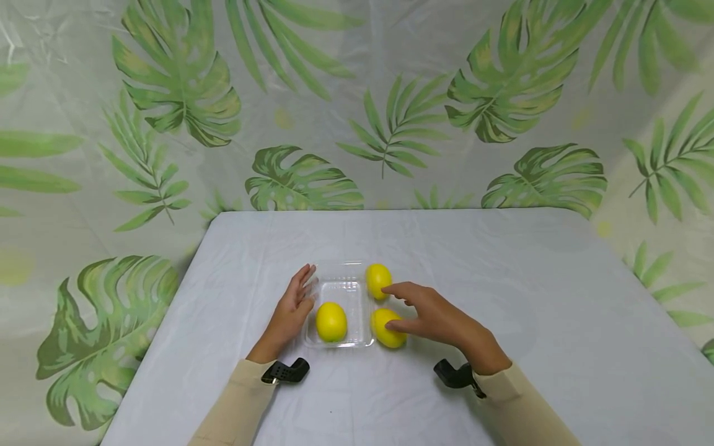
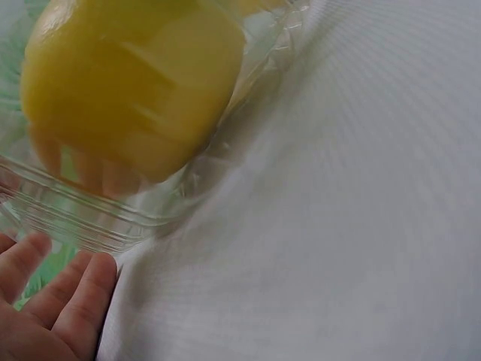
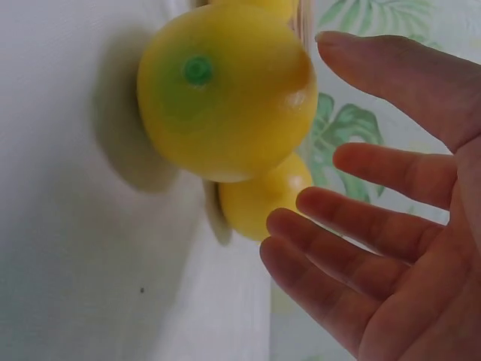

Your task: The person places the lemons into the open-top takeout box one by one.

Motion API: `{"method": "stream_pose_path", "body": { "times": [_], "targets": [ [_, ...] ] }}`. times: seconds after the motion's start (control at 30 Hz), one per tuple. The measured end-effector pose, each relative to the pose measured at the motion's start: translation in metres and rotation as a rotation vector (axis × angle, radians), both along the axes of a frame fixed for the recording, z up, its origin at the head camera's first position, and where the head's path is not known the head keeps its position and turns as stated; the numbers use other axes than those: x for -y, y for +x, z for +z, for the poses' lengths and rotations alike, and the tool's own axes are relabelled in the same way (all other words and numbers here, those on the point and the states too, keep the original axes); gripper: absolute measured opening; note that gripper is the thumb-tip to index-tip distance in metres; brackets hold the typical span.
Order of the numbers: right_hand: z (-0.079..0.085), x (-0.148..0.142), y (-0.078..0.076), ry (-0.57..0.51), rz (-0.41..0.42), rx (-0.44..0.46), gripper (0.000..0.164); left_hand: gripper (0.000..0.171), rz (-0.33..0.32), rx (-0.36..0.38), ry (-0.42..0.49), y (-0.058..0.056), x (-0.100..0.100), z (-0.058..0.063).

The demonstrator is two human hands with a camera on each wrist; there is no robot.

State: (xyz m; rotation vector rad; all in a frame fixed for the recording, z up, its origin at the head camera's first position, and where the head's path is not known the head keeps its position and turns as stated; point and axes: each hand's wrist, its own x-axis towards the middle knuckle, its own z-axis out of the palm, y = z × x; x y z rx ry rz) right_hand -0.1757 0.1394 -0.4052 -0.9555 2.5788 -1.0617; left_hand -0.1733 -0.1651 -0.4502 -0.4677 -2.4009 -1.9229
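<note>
A clear plastic container [image 1: 341,291] sits on the white table with one yellow lemon [image 1: 331,322] inside, towards its near left corner. My left hand [image 1: 291,310] is at the container's left wall, fingers extended, fingertips right by the ridged side in the left wrist view. Two more lemons lie along the container's right side: a far lemon [image 1: 377,277] and a near lemon [image 1: 385,328]. My right hand [image 1: 440,314] reaches over these two from the right, thumb and fingers spread apart. In the right wrist view the near lemon [image 3: 225,105] shows a green end, with nothing in the palm.
White cloth covers the table [image 1: 502,266], whose far edge meets a leaf-patterned backdrop [image 1: 401,111]. A black wrist camera [image 1: 286,371] is strapped at the left cuff, and another black camera [image 1: 454,375] at the right cuff.
</note>
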Motion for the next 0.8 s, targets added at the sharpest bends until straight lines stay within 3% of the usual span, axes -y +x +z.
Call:
{"method": "stream_pose_path", "body": {
  "times": [0.33, 0.47, 0.7, 0.8],
  "targets": [
    [-0.002, 0.000, 0.000, 0.020, 0.030, 0.064, 0.065, 0.061, 0.013, -0.029, 0.009, -0.012, 0.005, -0.029],
    [-0.003, 0.002, 0.001, 0.029, 0.033, 0.105, 0.066, 0.061, 0.014, -0.015, 0.003, -0.011, 0.004, -0.024],
    [-0.006, 0.005, 0.002, 0.028, 0.028, 0.145, 0.066, 0.061, 0.003, 0.020, -0.002, 0.001, -0.001, 0.003],
    [-0.008, 0.006, 0.002, 0.034, 0.038, 0.133, 0.066, 0.061, 0.006, 0.026, -0.018, 0.004, -0.002, 0.008]
  ]
}}
